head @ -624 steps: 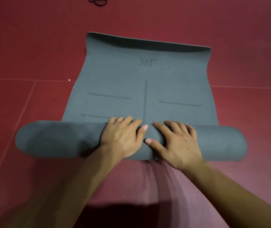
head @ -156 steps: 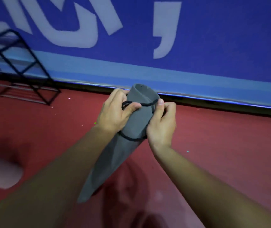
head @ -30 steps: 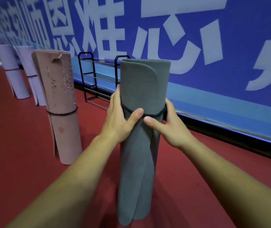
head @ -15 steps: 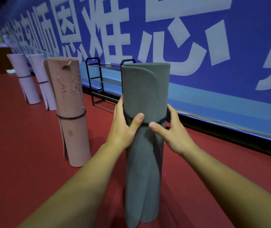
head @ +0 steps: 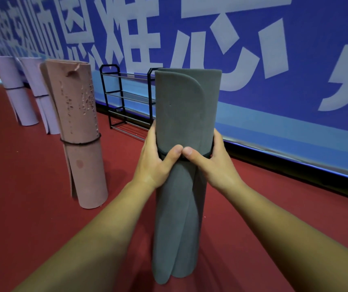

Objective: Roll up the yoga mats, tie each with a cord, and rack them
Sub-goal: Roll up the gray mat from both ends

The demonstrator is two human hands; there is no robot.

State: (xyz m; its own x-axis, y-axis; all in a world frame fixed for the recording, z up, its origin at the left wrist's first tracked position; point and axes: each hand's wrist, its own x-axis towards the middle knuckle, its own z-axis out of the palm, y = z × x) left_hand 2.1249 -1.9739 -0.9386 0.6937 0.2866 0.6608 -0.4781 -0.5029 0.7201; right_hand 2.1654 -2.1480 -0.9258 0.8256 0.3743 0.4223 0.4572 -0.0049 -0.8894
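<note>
Red matting floor (head: pixel 31 186) runs to the foot of a blue wall (head: pixel 295 60) painted with big white characters, and a black wire rack (head: pixel 126 102) stands against that wall. I hold the grey mat (head: pixel 185 106) upright in front of me, between the rack and myself, with its lower end down at the floor; I cannot tell whether it rests there. My left hand (head: pixel 154 161) and right hand (head: pixel 213 163) grip it from either side at the black cord (head: pixel 205 155). My fingers (head: pixel 151 135) curl round the back and both thumbs meet on the front, over the cord. To my left a pink mat (head: pixel 80 131), tied with its own cord, stands on the floor, and two lilac mats (head: pixel 15 89) stand further along the wall. I judge the roll light, soft and springy, with a matt skin that should not slip. Its layers flare loose at the bottom, so it wants to unwind. The best hold is right at the cord, where the roll is tightest, squeezing only gently.
</note>
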